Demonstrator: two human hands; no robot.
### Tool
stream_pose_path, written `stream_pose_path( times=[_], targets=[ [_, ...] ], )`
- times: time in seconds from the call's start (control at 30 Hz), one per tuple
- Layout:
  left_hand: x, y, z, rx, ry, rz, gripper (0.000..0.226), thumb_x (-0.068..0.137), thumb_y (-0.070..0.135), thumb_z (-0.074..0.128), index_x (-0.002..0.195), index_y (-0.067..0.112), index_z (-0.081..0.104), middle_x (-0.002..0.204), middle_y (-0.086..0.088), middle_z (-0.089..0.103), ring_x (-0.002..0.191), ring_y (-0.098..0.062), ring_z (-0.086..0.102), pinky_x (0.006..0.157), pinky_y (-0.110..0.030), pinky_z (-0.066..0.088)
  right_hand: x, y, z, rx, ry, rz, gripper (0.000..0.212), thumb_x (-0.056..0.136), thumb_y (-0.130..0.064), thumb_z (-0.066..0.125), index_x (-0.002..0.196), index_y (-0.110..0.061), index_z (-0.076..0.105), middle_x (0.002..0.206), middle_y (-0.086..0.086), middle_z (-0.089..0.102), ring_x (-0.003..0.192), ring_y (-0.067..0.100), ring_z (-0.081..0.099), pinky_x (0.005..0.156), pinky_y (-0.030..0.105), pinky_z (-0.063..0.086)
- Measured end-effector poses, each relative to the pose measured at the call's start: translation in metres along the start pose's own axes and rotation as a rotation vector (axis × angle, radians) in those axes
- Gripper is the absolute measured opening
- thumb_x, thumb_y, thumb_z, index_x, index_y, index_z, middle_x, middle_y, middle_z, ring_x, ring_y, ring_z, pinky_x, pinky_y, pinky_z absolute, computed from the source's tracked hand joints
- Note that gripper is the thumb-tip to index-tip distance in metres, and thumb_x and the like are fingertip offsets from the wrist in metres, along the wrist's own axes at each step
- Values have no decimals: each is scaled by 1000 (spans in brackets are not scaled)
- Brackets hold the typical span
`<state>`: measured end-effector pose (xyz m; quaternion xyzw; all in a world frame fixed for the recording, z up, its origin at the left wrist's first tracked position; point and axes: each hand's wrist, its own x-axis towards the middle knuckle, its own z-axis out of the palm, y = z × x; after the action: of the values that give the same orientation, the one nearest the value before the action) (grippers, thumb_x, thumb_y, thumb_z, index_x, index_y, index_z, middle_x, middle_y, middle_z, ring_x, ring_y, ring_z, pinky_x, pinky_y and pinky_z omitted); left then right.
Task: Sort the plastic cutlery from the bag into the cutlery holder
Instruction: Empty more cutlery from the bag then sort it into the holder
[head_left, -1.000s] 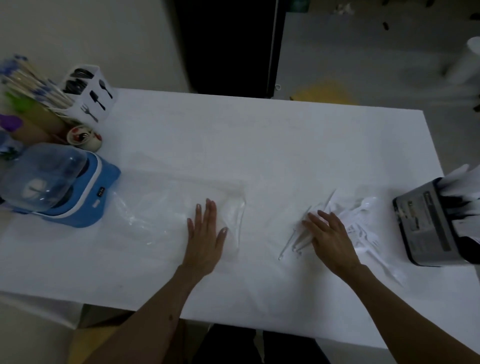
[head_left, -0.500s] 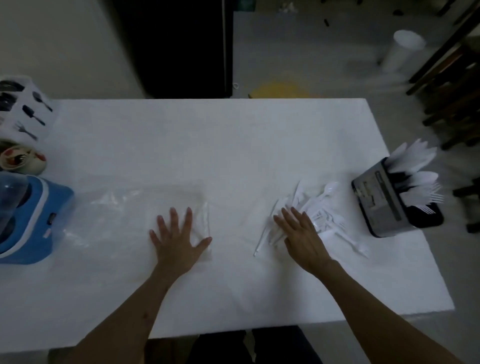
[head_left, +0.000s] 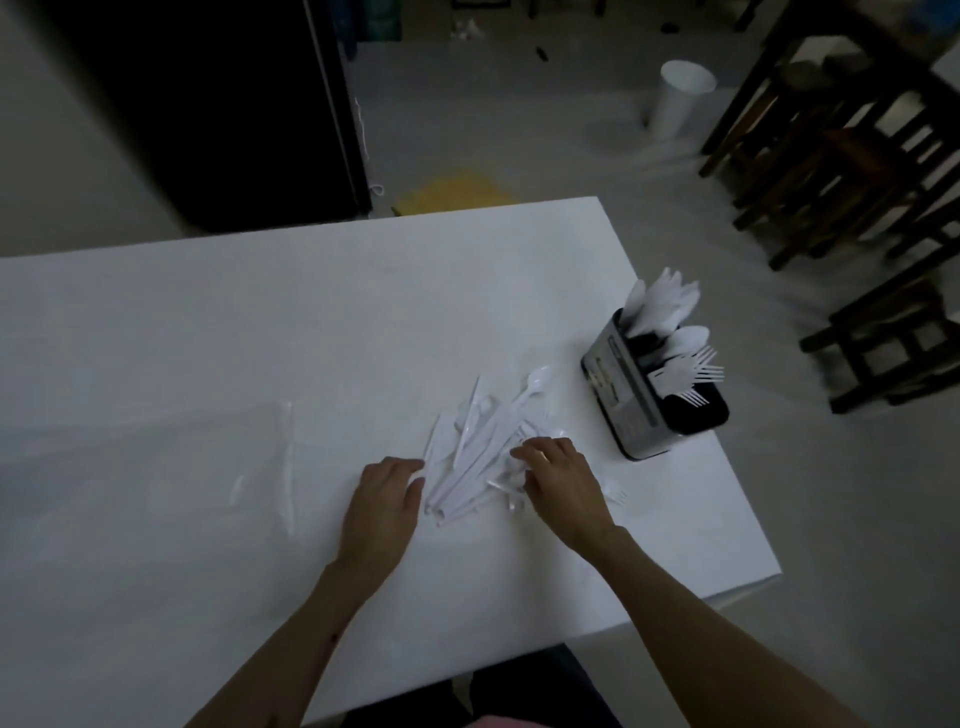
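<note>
A pile of white plastic cutlery (head_left: 480, 441) lies on the white table (head_left: 260, 322) between my hands. My left hand (head_left: 382, 501) rests against the pile's left edge, fingers bent down and thumb touching the handles. At the pile's right side, my right hand (head_left: 558, 478) has its fingers curled over some pieces. The grey and black cutlery holder (head_left: 621, 395) stands right of the pile near the table's right edge, with knives, spoons and forks upright in it. The clear plastic bag (head_left: 156, 467) lies flat to the left, apart from both hands.
The table's right edge and near corner (head_left: 769, 566) are close to the holder. On the floor beyond are dark wooden chairs (head_left: 841, 171) at the right, a white cup (head_left: 678, 98) and a dark cabinet (head_left: 208, 104) behind the table.
My left hand left the bag and moved right to the pile's left edge. My right hand shifted to the pile's right side and curled its fingers. The view swung right.
</note>
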<state>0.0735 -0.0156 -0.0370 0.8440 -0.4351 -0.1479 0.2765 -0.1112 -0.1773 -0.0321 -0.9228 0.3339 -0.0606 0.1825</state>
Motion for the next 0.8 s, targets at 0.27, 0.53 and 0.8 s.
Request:
stream_pose_path(
  times=[0.27,0.53,0.8],
  targets=[
    [37,32,31,11,-17,-491,25,82,18,72,96,1,61,97,-20,60,92,-37,57,82,-44,47,23,37,-4,58,-52,-136,31,79,-1,64,105,-15,69,110,3,67,92,28,61,73,38,54],
    [29,31,26,-21,62,-535,18,87,20,67,93,4,65,90,-14,65,85,-29,62,75,-37,50,47,33,-7,93,-33,-256,25,82,-7,65,106,-14,69,104,4,68,86,26,60,69,36,52],
    [10,27,11,-354,131,-664,18,97,13,48,112,6,54,98,-12,66,86,-27,63,77,-32,49,57,-23,-11,169,-174,-183,16,93,-29,55,95,-17,67,92,-1,66,83,20,63,63,37,53]
  ],
)
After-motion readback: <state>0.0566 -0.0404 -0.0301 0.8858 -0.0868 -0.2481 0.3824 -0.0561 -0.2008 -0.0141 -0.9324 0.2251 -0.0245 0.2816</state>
